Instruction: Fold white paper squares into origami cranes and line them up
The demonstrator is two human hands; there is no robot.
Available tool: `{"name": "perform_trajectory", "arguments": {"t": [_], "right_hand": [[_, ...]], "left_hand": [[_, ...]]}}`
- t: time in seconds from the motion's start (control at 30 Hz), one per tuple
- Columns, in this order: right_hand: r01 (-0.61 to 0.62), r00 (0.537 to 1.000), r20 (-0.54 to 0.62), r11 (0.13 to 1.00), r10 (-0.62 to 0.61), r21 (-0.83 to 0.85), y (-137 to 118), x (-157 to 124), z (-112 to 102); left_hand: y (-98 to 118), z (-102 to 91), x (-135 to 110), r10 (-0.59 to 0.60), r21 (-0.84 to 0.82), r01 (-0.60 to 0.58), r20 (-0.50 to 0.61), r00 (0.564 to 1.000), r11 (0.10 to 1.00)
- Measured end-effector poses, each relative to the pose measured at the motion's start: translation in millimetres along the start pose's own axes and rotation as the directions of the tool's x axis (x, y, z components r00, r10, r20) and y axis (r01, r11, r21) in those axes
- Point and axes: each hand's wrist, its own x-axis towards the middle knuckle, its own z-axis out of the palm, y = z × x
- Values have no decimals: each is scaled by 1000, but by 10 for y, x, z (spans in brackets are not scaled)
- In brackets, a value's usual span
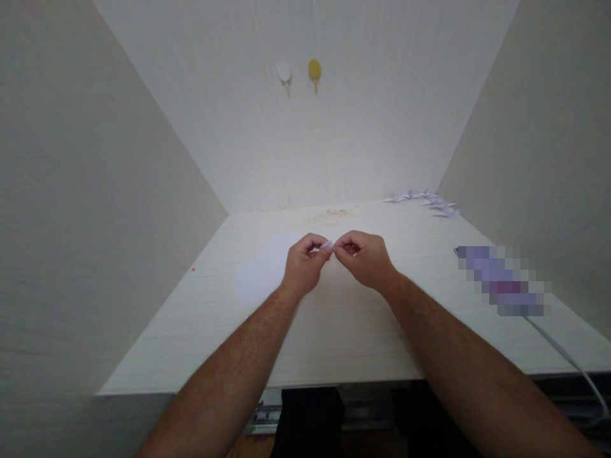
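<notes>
Between my two hands, above the middle of the table, is a small piece of folded white paper. My left hand pinches it with thumb and fingers closed. From the other side, my right hand brings its thumb and fingertips together at the paper's right end. The fingers cover most of the folds, so its exact shape is hard to make out. White paper lies flat on the table to the left of my left hand.
Several small folded white paper figures stand at the back right corner. A blurred-out device lies on the right, its white cable running over the front edge. Walls enclose the table; two hooks hang at the back.
</notes>
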Motion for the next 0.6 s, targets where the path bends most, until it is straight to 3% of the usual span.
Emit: {"name": "perform_trajectory", "arguments": {"t": [0.37, 0.6], "right_hand": [[-185, 983, 31, 965, 182, 185, -34, -4, 10], [-266, 964, 86, 917, 252, 296, 5, 11, 29]], "left_hand": [[-30, 11, -2, 34, -17, -34, -27, 999, 999], [-82, -19, 3, 181, 59, -177, -76, 981, 983]]}}
